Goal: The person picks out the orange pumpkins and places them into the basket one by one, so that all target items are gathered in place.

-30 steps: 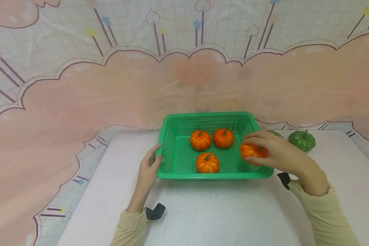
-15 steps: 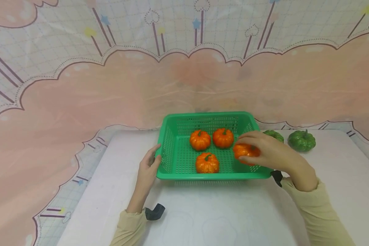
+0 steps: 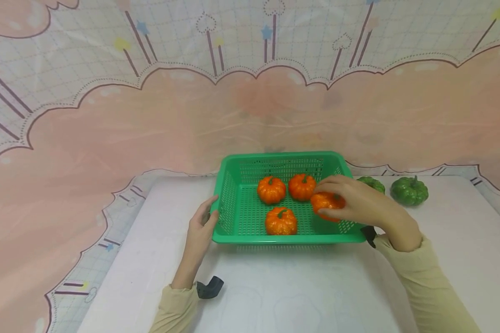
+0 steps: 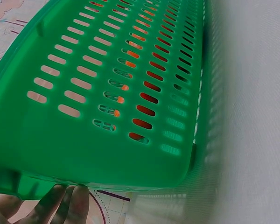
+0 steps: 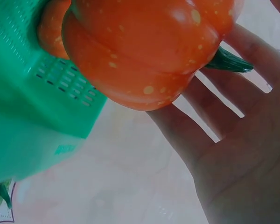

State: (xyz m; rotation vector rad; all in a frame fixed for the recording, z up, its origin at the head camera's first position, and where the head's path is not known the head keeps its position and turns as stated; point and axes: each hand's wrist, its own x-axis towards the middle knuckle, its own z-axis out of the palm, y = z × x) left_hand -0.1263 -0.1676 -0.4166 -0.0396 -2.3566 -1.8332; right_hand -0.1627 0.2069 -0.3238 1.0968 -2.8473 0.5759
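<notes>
My right hand (image 3: 350, 199) holds a small orange pumpkin (image 3: 326, 206) between thumb and fingers, above the right part of a green plastic basket (image 3: 275, 239). In the right wrist view the held pumpkin (image 5: 149, 51) shows its dark green stem (image 5: 229, 61) pointing toward the palm. Inside the basket are three more orange pumpkins: one at the back left (image 3: 271, 190), one at the back right (image 3: 302, 187), one at the front (image 3: 281, 221). My left hand (image 3: 201, 222) touches the basket's left side with extended fingers (image 4: 78, 205), outside below the rim.
Two green pumpkins stand right of the basket; the nearer green pumpkin (image 3: 371, 184) is partly hidden by my right hand, the farther one (image 3: 409, 190) is in full view. A patterned cloth (image 3: 150, 125) hangs behind the white table (image 3: 258, 291).
My right hand has moved left with the orange pumpkin, from the basket's right edge further inward over it. My left hand and the basket look unmoved.
</notes>
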